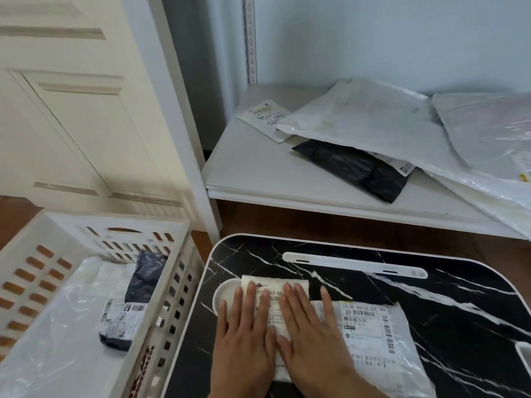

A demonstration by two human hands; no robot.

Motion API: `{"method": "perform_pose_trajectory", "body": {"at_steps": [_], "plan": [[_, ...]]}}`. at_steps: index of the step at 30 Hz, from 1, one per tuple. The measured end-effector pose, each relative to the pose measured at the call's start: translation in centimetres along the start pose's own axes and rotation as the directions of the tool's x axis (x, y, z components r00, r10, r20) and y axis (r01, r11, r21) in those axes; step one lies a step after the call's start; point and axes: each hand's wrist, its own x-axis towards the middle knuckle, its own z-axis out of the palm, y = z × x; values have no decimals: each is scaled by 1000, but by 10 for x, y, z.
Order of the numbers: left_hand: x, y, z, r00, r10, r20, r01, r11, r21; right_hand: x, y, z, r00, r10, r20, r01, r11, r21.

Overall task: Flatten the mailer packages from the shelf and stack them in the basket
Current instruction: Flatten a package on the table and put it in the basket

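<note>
Flattening white mailer (370, 340) on worktop (431, 305).
Left hand (244, 343) and right hand (310, 337): grip spread, fingers straight, pressing mailer.

Home rm: panelled door (71, 116), wood floor (344, 222), lap desk (431, 305).

Black marble-patterned lap table (431, 326) beside cream panelled door (71, 110).

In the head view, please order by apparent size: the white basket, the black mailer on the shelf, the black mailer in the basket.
1. white basket
2. and 3. black mailer on the shelf, black mailer in the basket: they look alike and lie at different distances, so unranked.
</note>
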Motion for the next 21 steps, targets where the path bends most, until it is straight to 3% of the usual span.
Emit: {"method": "perform_pose_trajectory", "body": {"at_steps": [6,12,14,16,18,19,21], "plan": [[6,-2,2,1000,-3,27,4,999,-44,0,0,1,999,-8,50,7,1000,26],[-2,2,-8,985,-68,159,67,998,15,12,-8,-36,959,-14,283,8,1000,22],[-5,11,-17,969,-110,219,120,992,-33,15,-2,-55,928,-43,370,77,994,-79],[0,22,-36,957,-167,238,200,972,-126,10,14,-73,949,60,310,-64,998,4],[8,30,-50,932,-284,226,337,908,-247,-2,36,-88,931,314,184,-334,938,95],[10,32,-58,904,-336,264,408,865,-293,-10,48,-97,866,470,168,-491,863,118],[11,37,-68,883,-397,249,466,807,-364,-29,73,-109,631,742,226,-775,616,139]]}}
